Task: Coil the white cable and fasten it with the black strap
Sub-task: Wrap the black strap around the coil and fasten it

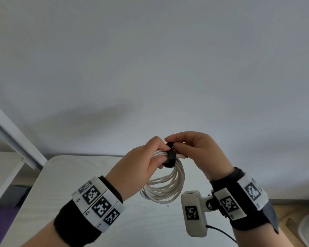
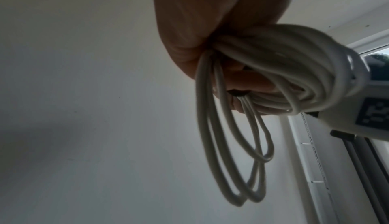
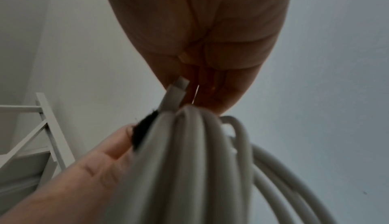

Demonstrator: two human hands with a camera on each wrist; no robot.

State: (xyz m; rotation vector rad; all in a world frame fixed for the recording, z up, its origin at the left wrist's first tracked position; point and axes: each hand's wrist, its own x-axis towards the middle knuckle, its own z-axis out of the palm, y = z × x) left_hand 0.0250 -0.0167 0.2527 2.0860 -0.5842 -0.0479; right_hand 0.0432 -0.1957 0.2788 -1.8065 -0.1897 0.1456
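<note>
The white cable (image 1: 168, 184) hangs in several loops above the table, bunched at the top. My left hand (image 1: 144, 161) grips that bunch, fingers curled round it. The black strap (image 1: 171, 155) wraps the bunch just right of those fingers. My right hand (image 1: 189, 148) pinches the strap's upper end between thumb and fingertips. In the left wrist view the cable (image 2: 263, 81) passes through the curled left hand (image 2: 210, 28), loops dangling. The right wrist view shows the cable (image 3: 189, 152), a white plug end (image 3: 176, 92), the strap (image 3: 145, 131) and a left finger (image 3: 101, 157) beside it.
A pale table (image 1: 78, 193) lies below my hands, its far edge near the grey wall (image 1: 150, 68). A white shelf frame (image 1: 11, 136) leans at the left. A wrist camera (image 1: 194, 211) with a black lead hangs under my right wrist.
</note>
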